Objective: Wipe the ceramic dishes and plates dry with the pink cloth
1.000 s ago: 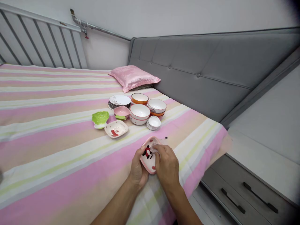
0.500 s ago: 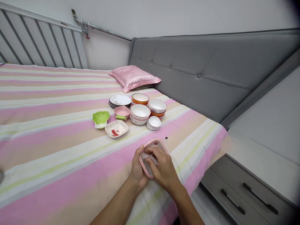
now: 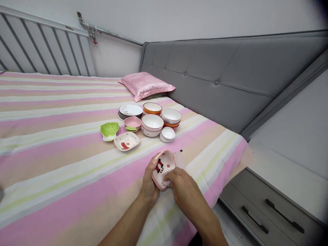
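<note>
My left hand [image 3: 150, 181] grips the left side of a pink-rimmed bowl [image 3: 162, 168], tilted toward me, with a red-and-black figure and the letters "CAT" inside. Fingers of my right hand [image 3: 183, 186] are closed on a crumpled white tissue [image 3: 167, 178], pressed against the lower inner wall of that bowl. Beyond my hands lie a cream square dish [image 3: 132, 140] with a red print, a green dish [image 3: 109, 130], a pink bowl [image 3: 133, 122] with a green leaf shape, and a stack of small white dishes [image 3: 168, 134].
Stacked plates [image 3: 130, 110], white bowls with red rims [image 3: 152, 123], an orange bowl [image 3: 152, 108] and a patterned white bowl [image 3: 171, 116] stand farther back on the striped bedspread [image 3: 64, 164]. A pink pillow [image 3: 147, 85] rests by the grey headboard [image 3: 205, 65]. A drawer cabinet [image 3: 279, 191] is at right.
My right hand with the tissue has shifted down and right inside the bowl, uncovering the printed figure and letters. My left hand keeps its hold, the bowl slightly turned.
</note>
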Motion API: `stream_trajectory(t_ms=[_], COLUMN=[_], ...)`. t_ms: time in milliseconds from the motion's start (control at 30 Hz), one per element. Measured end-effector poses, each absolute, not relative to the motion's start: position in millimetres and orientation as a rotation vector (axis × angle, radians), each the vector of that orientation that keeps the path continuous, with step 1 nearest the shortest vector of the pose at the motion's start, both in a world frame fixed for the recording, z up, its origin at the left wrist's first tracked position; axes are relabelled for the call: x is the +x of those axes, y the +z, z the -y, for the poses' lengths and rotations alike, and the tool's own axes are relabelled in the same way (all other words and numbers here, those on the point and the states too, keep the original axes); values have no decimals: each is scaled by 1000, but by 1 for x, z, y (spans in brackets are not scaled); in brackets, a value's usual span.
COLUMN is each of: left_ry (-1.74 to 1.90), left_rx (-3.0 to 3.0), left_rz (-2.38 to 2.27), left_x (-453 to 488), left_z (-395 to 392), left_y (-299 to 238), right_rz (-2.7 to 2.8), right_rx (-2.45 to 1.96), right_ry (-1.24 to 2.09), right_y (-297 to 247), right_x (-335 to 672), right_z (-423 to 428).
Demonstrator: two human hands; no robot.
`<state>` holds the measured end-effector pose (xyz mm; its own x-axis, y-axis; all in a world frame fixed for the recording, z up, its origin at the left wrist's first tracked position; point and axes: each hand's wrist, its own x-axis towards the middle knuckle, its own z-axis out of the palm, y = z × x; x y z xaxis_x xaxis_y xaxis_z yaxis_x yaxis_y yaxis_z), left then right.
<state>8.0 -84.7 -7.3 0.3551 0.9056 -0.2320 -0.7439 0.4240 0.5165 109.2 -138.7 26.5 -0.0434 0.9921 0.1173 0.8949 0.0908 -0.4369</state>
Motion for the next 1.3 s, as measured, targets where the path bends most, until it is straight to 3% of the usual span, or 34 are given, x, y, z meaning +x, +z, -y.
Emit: stream_trajectory(t_ms=[167,367,600,900,1300], left_ry=[1178,1078,1101,1156,1260], left_rx=[415,509,626,681,614], left_rz=[-547,-424,-391,-405,-410], left_x=[7,10,9,2,2], left_z=[85,88,83,80,79], left_y=[-1,3,-3,-11,-16], right_rz=[1822,1731,1804,1811,1858], right_rx=[-1819,-1458,-1530,-1788,-1558], right_ry=[97,-152,-186,119,621], right_y=[35,37,3,7,20], right_x=[136,128,110,102,101], right_z=[141,129,108,113,123])
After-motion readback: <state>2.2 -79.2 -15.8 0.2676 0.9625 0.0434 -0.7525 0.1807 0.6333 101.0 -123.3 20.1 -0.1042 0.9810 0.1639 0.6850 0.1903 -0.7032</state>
